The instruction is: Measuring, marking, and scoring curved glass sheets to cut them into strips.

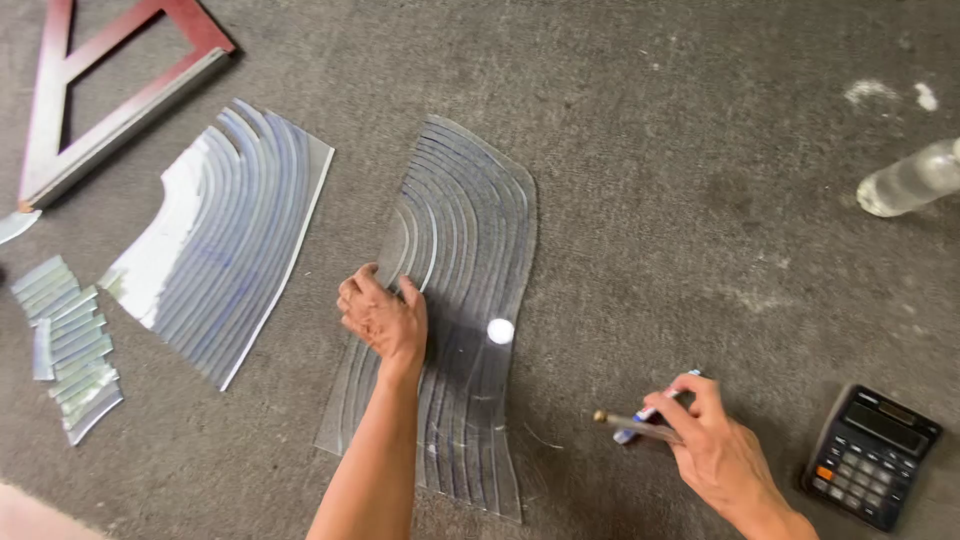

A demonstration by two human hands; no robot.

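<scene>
On the grey carpeted floor (650, 150), the left hand (385, 318) lay palm down with loosely curled fingers on a wavy-edged pane of clear glass scored with curved parallel lines (470, 230), pressing near its left edge about midway along its length. The pane lay flat at the middle of the floor, with a bright spot of reflected light just right of the hand. The right hand (715, 445) hovered off the pane's lower right corner, closed around a slim metal-handled glass cutter with a brass tip (635, 424) together with a blue marker pen (650, 410).

A black desk calculator (870, 457) sat just right of that hand. Left of the pane lay a second scored curved glass sheet (225, 235), a pile of narrow cut glass strips (70, 340), and a red-brown wooden frame (110, 85). A clear plastic bottle (910, 180) lay at the floor's right edge.
</scene>
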